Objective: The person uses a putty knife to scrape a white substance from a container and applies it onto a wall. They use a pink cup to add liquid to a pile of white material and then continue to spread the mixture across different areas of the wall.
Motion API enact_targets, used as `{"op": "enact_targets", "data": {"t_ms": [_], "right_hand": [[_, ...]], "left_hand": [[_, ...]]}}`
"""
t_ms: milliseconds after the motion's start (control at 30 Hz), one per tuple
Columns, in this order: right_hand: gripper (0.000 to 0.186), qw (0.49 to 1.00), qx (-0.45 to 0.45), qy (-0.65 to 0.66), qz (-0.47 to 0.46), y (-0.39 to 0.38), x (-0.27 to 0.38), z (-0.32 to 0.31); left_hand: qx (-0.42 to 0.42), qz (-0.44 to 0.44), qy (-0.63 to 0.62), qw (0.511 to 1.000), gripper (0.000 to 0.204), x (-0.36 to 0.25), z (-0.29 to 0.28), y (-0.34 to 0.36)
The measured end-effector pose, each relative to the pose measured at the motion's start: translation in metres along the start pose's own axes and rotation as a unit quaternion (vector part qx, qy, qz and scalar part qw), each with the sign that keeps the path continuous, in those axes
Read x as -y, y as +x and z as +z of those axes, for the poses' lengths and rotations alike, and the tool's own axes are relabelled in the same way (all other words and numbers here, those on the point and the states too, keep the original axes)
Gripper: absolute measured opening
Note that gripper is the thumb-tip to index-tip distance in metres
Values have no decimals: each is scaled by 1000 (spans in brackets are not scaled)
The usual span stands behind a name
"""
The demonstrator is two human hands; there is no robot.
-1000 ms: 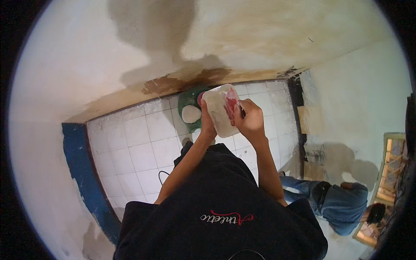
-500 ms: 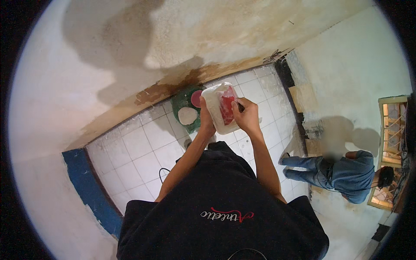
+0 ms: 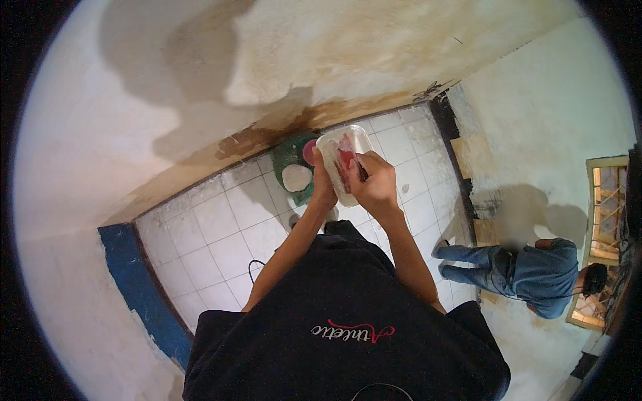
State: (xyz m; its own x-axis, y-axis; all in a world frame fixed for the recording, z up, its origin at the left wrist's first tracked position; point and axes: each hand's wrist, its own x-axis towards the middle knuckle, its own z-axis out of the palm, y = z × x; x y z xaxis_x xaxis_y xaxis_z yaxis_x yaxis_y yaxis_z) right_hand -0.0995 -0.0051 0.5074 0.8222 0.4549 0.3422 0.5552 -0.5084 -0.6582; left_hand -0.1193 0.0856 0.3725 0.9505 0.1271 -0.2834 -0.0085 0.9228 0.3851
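Note:
In front of me is a white rectangular plastic tub (image 3: pixel 362 137), its inside smeared with pale paste. My left hand (image 3: pixel 325 187) grips the tub along its left side, thumb up by the rim. Closed round a dark handle, my right hand (image 3: pixel 376 184) holds a red flat scraper (image 3: pixel 344 159) inside the tub. White residue coats the scraper's blade, which is tilted and lies close to the tub's left wall. Whether it touches that wall I cannot tell.
On the tiled floor (image 3: pixel 214 220) beyond my left hand lies a green sack or sheet (image 3: pixel 286 155), bearing a round whitish item (image 3: pixel 296 178) and a pink container (image 3: pixel 309 152). A stained wall (image 3: pixel 374 60) rises ahead. Another person (image 3: pixel 545 274) stands at right near a window (image 3: pixel 607 214).
My right hand has shifted slightly left and turned the scraper, so its red face looks narrower. The tub is tilted more in my left hand. The whole view has moved a little.

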Motion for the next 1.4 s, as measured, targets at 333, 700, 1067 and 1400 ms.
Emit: {"op": "enact_targets", "data": {"t_ms": [333, 700, 1067, 1400], "right_hand": [[4, 997, 9, 5, -77, -9, -18, 21], [7, 1000, 3, -2, -27, -13, -15, 23], [6, 999, 14, 21, -47, -16, -5, 19], [4, 1000, -8, 11, -26, -20, -10, 23]], "left_hand": [[-54, -7, 30, 998, 88, -7, 6, -11], [-45, -17, 37, 998, 82, 1, -27, -5], [-26, 41, 28, 998, 89, 4, -19, -3], [-11, 3, 46, 999, 79, 1, -28, -13]]}}
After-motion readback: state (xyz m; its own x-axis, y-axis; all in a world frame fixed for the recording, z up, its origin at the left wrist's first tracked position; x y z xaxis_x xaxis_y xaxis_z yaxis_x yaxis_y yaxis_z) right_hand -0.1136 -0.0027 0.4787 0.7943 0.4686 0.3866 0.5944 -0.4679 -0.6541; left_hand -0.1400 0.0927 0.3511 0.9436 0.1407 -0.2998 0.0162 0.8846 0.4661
